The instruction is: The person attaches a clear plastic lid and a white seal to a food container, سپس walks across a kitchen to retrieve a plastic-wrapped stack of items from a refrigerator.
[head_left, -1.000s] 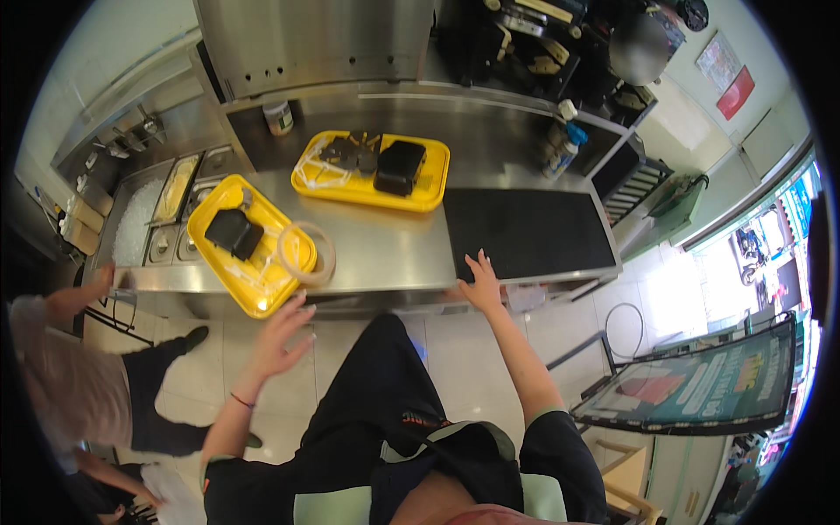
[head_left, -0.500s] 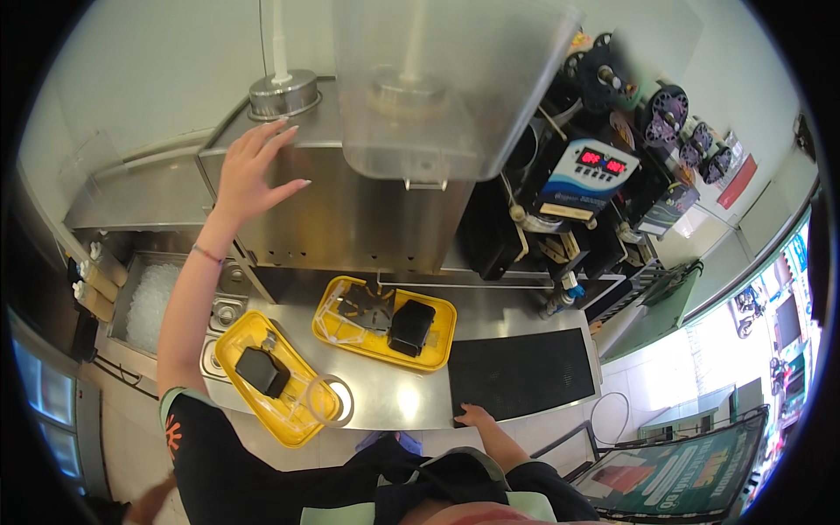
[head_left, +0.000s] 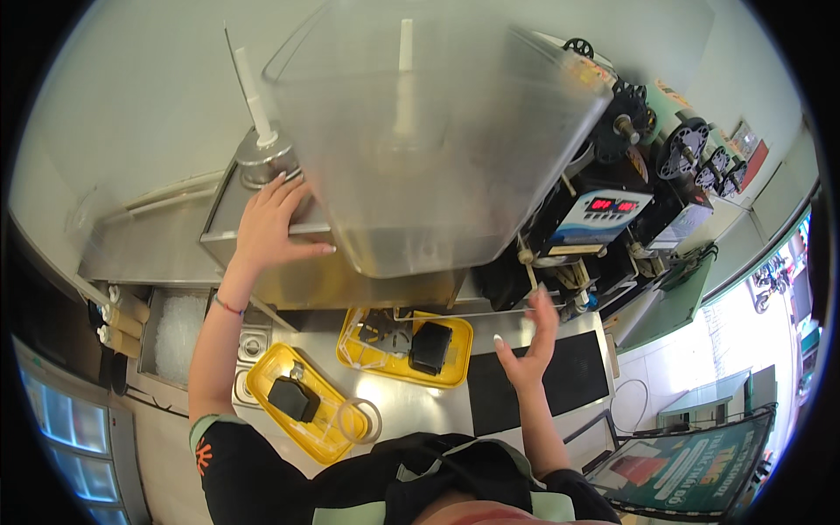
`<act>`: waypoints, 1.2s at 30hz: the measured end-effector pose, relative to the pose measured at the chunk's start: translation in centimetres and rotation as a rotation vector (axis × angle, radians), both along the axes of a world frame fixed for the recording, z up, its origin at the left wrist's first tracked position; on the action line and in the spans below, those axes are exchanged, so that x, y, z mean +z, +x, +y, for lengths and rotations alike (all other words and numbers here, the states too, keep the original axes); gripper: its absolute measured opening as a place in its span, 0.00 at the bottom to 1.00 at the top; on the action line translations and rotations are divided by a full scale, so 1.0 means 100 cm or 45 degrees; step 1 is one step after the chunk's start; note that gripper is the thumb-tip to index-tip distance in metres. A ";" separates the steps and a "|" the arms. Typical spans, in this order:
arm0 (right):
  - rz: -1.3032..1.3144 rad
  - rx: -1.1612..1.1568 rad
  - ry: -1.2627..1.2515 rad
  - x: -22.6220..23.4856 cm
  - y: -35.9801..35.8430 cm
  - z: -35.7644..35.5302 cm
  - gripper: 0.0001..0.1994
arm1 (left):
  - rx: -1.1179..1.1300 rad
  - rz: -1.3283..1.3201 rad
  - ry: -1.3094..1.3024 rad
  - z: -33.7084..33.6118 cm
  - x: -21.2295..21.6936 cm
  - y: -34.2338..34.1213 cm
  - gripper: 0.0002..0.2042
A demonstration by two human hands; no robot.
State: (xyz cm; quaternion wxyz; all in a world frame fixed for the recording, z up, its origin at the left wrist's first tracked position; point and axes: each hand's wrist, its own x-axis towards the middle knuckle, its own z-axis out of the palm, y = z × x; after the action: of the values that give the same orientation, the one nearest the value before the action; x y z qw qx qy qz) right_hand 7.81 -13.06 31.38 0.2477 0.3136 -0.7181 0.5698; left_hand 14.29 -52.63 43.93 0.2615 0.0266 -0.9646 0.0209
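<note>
My left hand point(head_left: 276, 225) reaches over the steel drink dispenser point(head_left: 262, 284), open, its fingers beside the left wall of a large clear plastic tank point(head_left: 420, 192). Whether it touches the tank I cannot tell. The tank stands over the right part of the dispenser, and a white upright tube point(head_left: 405, 79) shows through its wall. To its left, a round steel cap point(head_left: 266, 163) carries another white tube point(head_left: 251, 94). My right hand point(head_left: 530, 348) is raised above the counter, open, thumb and fingers apart with nothing between them.
Two yellow trays point(head_left: 331, 395) hold black plastic parts point(head_left: 294, 400) and clear pieces. A clear ring point(head_left: 360, 422) lies on the nearer one. A black mat point(head_left: 573, 376) covers the right counter. Sealing machines point(head_left: 604, 210) stand right, an ice bin point(head_left: 184, 337) left.
My right hand has lifted off the counter's front edge toward the tank. The tank appears lower and larger, as the whole view has shifted. My left hand stays near the dispenser top.
</note>
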 end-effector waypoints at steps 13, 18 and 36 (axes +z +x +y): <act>0.749 0.006 -0.061 0.229 -0.060 -0.080 0.34 | -0.120 0.086 0.128 0.001 0.023 -0.005 0.38; 0.741 -0.073 -0.088 0.229 -0.060 -0.084 0.35 | -0.057 0.049 0.058 -0.009 0.017 -0.004 0.42; 0.623 -0.650 -0.513 0.230 -0.067 -0.131 0.09 | -0.062 -0.082 0.242 -0.011 0.013 -0.006 0.43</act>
State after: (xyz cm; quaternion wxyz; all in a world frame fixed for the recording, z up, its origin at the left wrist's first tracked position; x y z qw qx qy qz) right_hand 1.11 -26.15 54.38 0.6013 0.1967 -0.5668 0.5277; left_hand 13.70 -53.76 45.24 0.2272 0.0271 -0.9705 -0.0762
